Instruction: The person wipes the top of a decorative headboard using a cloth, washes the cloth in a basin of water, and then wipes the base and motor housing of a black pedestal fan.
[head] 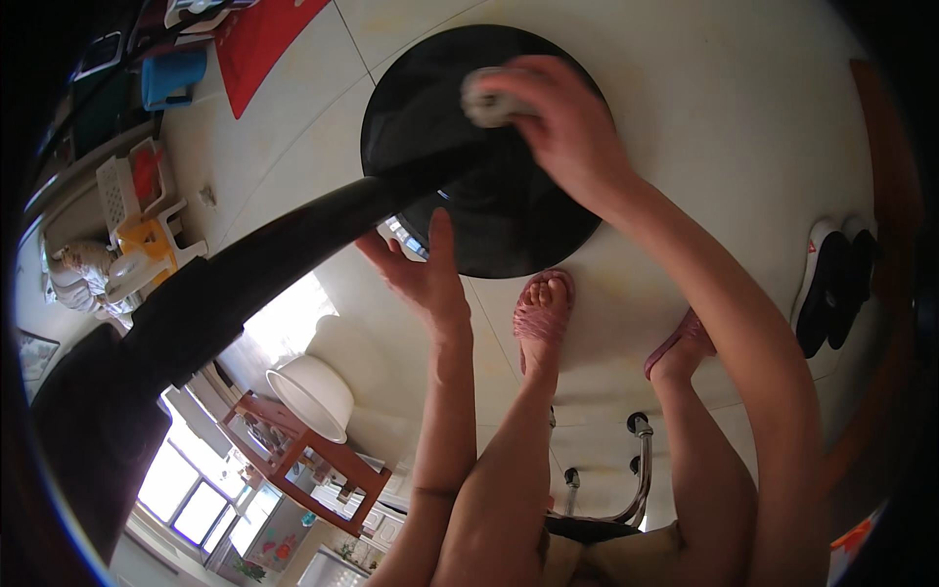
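Note:
A round black base [469,242] rests on the tiled floor, and a black pole [293,227] rises from it towards the camera at lower left. The pole widens into a dark, bulky part near the left rim. My right hand [576,139] grips a greyish-white wad [490,99], perhaps a cloth, over the upper part of the base; both are blurred. Beside the lower edge of the pole is my left hand [425,282], thumb and fingers spread. Some of its fingertips are hidden behind the pole, so whether it grips anything cannot be told.
My feet in pink sandals [543,319] stand close below the base. Dark shoes [825,286] lie at right. A white basin [315,396] and a wooden stool-like frame [315,462] stand at lower left. Plastic stools [150,235] and a red sheet [260,51] are farther left.

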The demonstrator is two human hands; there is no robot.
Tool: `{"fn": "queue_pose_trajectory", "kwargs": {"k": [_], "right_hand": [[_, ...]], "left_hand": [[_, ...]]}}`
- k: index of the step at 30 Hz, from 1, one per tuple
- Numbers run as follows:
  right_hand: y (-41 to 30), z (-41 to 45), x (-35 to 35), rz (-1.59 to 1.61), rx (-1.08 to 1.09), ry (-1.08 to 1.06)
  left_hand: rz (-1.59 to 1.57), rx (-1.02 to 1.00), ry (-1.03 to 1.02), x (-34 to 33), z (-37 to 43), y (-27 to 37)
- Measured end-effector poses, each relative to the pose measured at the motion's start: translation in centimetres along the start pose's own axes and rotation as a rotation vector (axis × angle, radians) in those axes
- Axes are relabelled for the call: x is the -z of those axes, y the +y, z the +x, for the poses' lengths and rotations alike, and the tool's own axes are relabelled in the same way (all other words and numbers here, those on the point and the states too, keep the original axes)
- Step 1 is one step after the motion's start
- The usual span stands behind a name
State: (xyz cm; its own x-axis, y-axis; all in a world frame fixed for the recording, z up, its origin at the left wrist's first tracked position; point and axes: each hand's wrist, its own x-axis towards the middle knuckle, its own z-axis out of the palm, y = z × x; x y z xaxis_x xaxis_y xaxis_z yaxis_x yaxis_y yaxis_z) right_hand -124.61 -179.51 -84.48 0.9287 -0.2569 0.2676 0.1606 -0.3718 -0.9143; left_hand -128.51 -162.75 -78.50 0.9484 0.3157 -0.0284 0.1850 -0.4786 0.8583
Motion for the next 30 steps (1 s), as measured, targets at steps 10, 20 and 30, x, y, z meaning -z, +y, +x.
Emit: {"fn": "queue_pose_trajectory", "kwargs": {"k": [10,20,30], "right_hand": [[4.8,8.0,-11.4,-0.218,0.566,-0.788],[3.3,-5.9,11.0,-0.592,-0.024,-0.993],[5.3,-2.0,1.4,-0.563,0.206,-0.346]], "left_hand": [[-0.076,-0.195,-0.19,-0.2,3.6,-0.2],[-0.078,-0.235,-0.151,0.6,3.8,-0.6],[0.095,-0.191,-0.302,1.9,4.7,-1.5]]}}
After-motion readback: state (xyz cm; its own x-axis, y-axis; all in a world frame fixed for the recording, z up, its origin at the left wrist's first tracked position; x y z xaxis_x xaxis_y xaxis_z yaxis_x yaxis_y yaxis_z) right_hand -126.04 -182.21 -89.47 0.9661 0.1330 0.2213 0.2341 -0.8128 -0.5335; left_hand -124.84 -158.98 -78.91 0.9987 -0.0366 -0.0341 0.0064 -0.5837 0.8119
